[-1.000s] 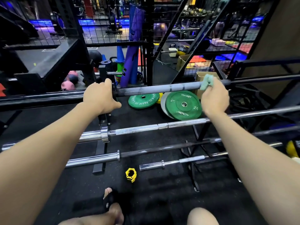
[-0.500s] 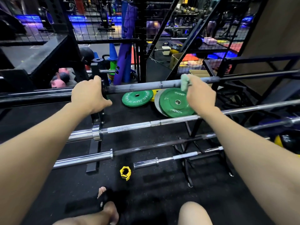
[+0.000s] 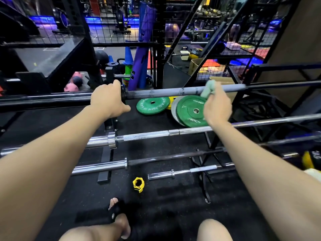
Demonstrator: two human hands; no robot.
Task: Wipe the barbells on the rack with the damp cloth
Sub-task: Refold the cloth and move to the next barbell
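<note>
I see my right hand (image 3: 217, 108) pinching one pale green damp cloth (image 3: 207, 90) against the top grey steel barbell (image 3: 165, 93); my left hand (image 3: 107, 100) grips its collar. Four barbells lie on the black rack (image 3: 106, 164), above two green weight plates (image 3: 189, 110).

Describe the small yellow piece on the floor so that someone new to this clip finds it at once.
Start at the barbell rack and go down to its lowest, shortest chrome barbell. Just left of and below that bar's free end, on the black floor, lies the yellow collar. It is a small open ring, unlike the yellow plate tucked among the green plates.
</note>
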